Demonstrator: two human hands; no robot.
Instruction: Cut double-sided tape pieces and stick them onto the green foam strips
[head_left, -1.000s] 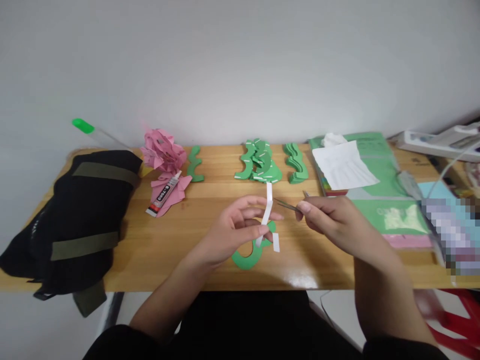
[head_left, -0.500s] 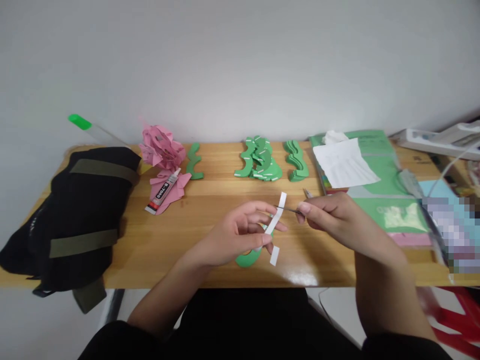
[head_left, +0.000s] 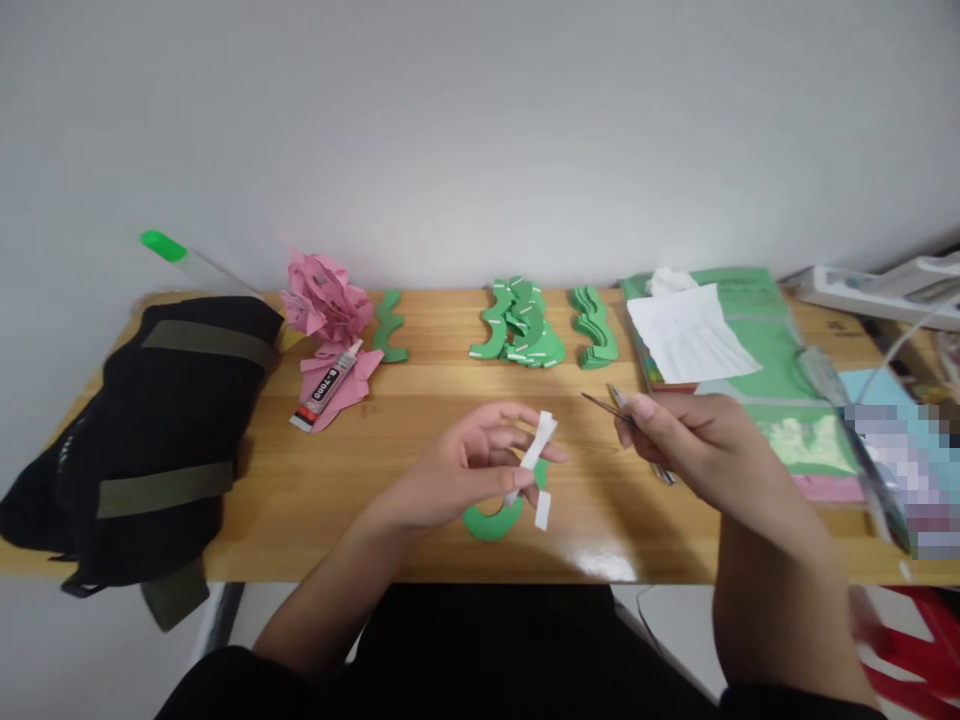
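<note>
Between the thumb and fingers of my left hand (head_left: 480,465) is a narrow white strip (head_left: 538,440) whose upper end is folded over. A short white end hangs below the fingers. Under that hand a curved green piece (head_left: 491,523) lies on the table, partly covered. My right hand (head_left: 682,430) pinches thin dark tweezers (head_left: 606,406), their tips pointing left, apart from the strip. Another metal tool (head_left: 663,474) lies on the table beneath my right hand, mostly hidden by it.
Green wavy pieces, some with white strips, form a pile (head_left: 517,325) beside a neat stack (head_left: 594,328). Pink paper (head_left: 326,298), a glue tube (head_left: 326,387) and a black bag (head_left: 180,430) are left. White paper (head_left: 694,335) lies on green packs (head_left: 765,340) at right.
My right hand has drawn the tweezers rightward, off the strip. The strip's upper end, straight before, is now bent over. My left hand has barely moved.
</note>
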